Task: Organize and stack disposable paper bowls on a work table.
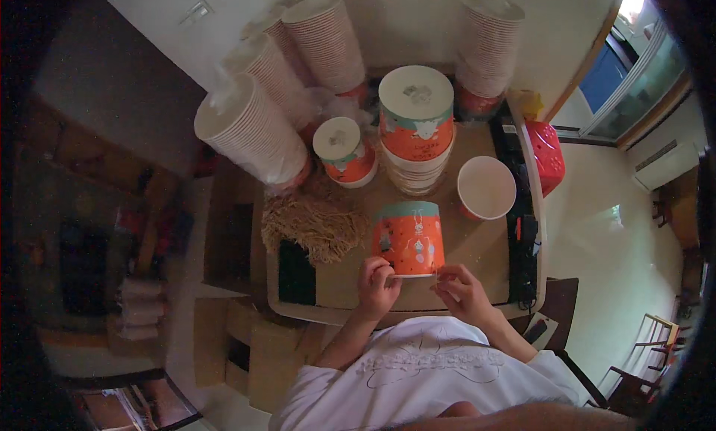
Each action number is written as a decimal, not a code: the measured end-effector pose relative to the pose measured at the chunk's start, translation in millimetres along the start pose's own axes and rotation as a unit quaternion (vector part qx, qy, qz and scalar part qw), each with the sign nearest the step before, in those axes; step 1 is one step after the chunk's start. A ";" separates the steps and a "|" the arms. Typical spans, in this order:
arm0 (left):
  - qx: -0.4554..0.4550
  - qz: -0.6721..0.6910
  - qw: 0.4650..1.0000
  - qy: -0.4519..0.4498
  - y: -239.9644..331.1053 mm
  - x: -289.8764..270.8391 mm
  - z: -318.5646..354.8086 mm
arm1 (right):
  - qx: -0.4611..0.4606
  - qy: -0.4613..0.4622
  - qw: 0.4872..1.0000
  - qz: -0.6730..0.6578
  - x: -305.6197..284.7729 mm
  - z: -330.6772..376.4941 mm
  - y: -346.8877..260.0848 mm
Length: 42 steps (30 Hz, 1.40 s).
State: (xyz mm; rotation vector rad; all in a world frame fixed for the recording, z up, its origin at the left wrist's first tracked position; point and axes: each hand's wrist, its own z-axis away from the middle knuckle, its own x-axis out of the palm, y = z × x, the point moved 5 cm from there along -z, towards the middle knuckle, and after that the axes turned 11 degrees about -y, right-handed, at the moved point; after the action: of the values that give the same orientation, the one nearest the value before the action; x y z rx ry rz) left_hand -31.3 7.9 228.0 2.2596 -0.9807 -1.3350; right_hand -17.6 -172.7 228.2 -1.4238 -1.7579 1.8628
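An orange paper bucket (411, 241) with a green band and printed figures lies before me on the table, its white rim toward my body. My left hand (379, 288) is closed at the left end of that rim, fingers curled against it. At the right end my right hand (464, 291) pinches with thumb and fingertips. Something thin and pale shows by its fingers, too small to make out. A bundle of tan cords (313, 226) rests to the left of the bucket. Beyond it stand a small lidded orange tub (345, 151) and a larger stack of orange buckets (416, 125).
An open white bucket (486, 187) stands right of the stack. Tall wrapped stacks of white paper buckets (253, 129) lean at the back left, another stack (488, 47) at the back right. A black power strip (524, 241) lines the right table edge, with a red basket (546, 156) beyond.
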 end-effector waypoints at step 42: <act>-0.162 0.087 0.958 -0.222 -73.8 120.6 23.6 | 0.261 0.067 0.913 -0.306 47.1 9.0 86.5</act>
State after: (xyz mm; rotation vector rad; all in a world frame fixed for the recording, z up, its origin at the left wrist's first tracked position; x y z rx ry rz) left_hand 15.7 -24.1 96.5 1.6280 -0.9813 -1.8131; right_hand -9.9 -168.2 129.7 -0.6745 -1.2844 1.6485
